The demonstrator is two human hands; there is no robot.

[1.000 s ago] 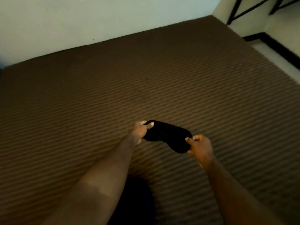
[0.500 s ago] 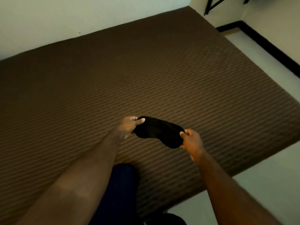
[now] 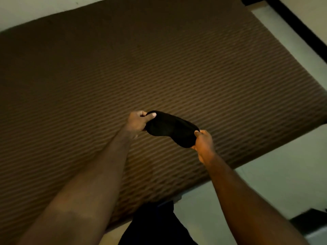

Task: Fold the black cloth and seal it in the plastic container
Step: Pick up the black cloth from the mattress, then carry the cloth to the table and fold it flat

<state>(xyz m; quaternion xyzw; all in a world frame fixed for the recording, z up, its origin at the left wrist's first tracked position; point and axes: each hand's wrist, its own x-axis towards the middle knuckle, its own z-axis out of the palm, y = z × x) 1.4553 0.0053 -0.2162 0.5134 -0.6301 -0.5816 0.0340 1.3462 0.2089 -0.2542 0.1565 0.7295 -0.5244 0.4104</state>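
A small black cloth (image 3: 170, 129) hangs stretched between my two hands above a brown ribbed mattress (image 3: 123, 68). My left hand (image 3: 138, 122) pinches its left end between thumb and fingers. My right hand (image 3: 203, 143) grips the lower right end. The cloth looks folded into a narrow oval band. No plastic container is in view.
The mattress fills most of the view, its near edge running diagonally at the lower right. Pale floor (image 3: 276, 177) lies beyond that edge, with a black skirting line (image 3: 304, 27) at the upper right. My dark-clothed leg (image 3: 155, 225) shows at the bottom.
The view has swung back and to the right, bringing the mattress edge and floor into sight. Both hands keep hold of the cloth's ends in much the same pose.
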